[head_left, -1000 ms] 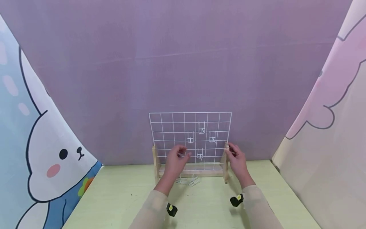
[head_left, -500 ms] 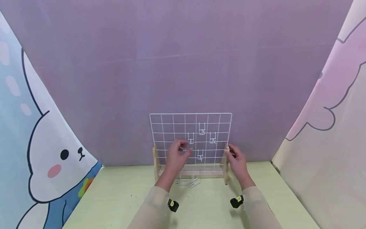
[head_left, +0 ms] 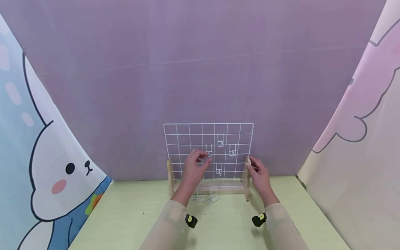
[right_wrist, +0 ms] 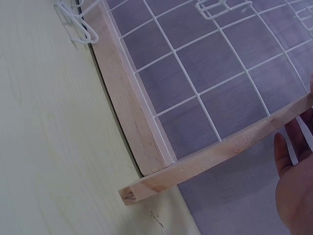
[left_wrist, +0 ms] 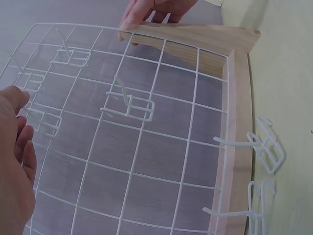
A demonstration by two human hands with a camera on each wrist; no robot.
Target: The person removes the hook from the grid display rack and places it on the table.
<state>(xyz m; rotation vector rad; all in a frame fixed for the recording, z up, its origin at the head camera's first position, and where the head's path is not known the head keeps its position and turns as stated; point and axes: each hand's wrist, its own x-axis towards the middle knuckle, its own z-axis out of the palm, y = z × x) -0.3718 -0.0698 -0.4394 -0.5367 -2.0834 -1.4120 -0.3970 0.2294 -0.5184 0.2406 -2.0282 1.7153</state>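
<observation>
A white wire grid panel (head_left: 196, 139) stands upright in a wooden stand (head_left: 206, 190). Several white wire hooks hang on it, among them a leftmost hook (left_wrist: 46, 122), a top hook (head_left: 221, 140) and a lowest hook (left_wrist: 129, 106). My left hand (head_left: 194, 168) is in front of the panel, fingers bent, with a gap between thumb and forefinger. Its fingertips are close to the leftmost hook; whether they touch it I cannot tell. My right hand (head_left: 259, 173) grips the top of the stand's right upright (right_wrist: 220, 152), thumb on the near side.
Two more wire hooks, a left one (head_left: 198, 198) and a right one (head_left: 212, 199), are at the stand's front base. The pale yellow table (head_left: 131, 208) runs back to a purple backdrop (head_left: 125, 104). Printed cloths flank both sides. Each wrist wears a small black camera.
My left hand has risen and shifted slightly right, from beside the lowest hook to the leftmost hook. My right hand has stayed on the upright.
</observation>
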